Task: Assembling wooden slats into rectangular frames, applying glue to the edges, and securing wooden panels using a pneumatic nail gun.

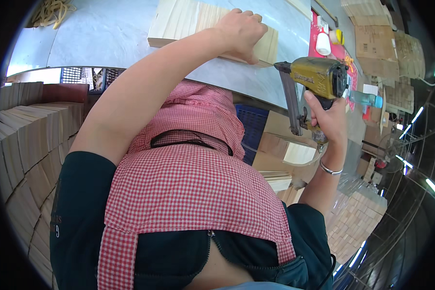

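A pale wooden block (179,19), flat like a panel or a shallow box, lies on the grey-white tabletop (101,34). My left hand (241,34) is closed over its right part, the thumb down along the near edge and the fingers bent across the top. In my right hand (327,116) is a yellow-and-black nail gun (316,75), gripped by its handle. Its nose points left, close to the block's near right corner; whether they touch I cannot tell. The long grey magazine runs down toward me, and an air hose hangs below the grip.
Stacked wooden boards (29,130) stand at my left. Rubber bands (50,12) lie at the table's far left. On the right are a white bottle (323,43), a yellow tape roll (340,36) and a clear bottle (367,99). A blue crate (251,128) sits below the table edge.
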`<state>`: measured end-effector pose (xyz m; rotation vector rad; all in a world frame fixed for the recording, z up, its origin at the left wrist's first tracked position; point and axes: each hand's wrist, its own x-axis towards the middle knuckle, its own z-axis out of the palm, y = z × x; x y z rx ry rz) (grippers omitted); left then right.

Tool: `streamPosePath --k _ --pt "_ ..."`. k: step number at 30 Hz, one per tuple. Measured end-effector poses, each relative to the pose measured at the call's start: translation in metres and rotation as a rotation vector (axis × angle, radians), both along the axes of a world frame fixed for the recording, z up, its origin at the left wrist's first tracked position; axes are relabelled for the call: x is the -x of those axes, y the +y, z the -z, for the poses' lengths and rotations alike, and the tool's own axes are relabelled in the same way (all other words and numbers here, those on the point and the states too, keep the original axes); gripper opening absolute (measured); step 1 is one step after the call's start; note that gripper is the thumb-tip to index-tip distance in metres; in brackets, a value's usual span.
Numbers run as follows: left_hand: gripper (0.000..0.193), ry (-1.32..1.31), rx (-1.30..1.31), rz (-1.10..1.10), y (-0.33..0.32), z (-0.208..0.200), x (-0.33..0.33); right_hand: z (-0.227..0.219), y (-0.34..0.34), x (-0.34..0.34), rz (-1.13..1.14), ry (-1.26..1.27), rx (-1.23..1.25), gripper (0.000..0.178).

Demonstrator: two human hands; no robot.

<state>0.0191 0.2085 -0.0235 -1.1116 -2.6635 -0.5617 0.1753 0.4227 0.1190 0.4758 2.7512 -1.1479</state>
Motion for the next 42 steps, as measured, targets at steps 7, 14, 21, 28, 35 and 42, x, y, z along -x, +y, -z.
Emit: streamPosePath --k 7,14,21,28,35,42 --pt "0.059 -0.111 0.078 -0.020 0.001 -0.015 -0.003 0.002 -0.008 0.003 0.013 -0.045 0.029 0.026" --pt "0.074 -0.061 0.049 -0.014 -0.013 -0.001 -0.001 -0.002 -0.020 0.010 0.029 -0.101 -0.001 0.027" --pt "0.058 -0.384 0.333 0.026 -0.142 -0.046 0.007 -0.005 -0.016 0.001 -0.008 -0.006 -0.011 0.033" --pt "0.048 -0.349 0.054 -0.008 -0.130 -0.027 0.000 -0.006 -0.033 0.014 -0.052 -0.039 -0.003 0.031" --pt "0.049 -0.152 0.023 -0.094 -0.105 -0.014 -0.008 -0.003 -0.034 0.017 -0.084 -0.031 0.028 0.031" --pt "0.052 -0.238 0.028 -0.079 -0.102 -0.021 -0.009 0.000 -0.032 0.018 -0.077 -0.060 0.073 0.031"
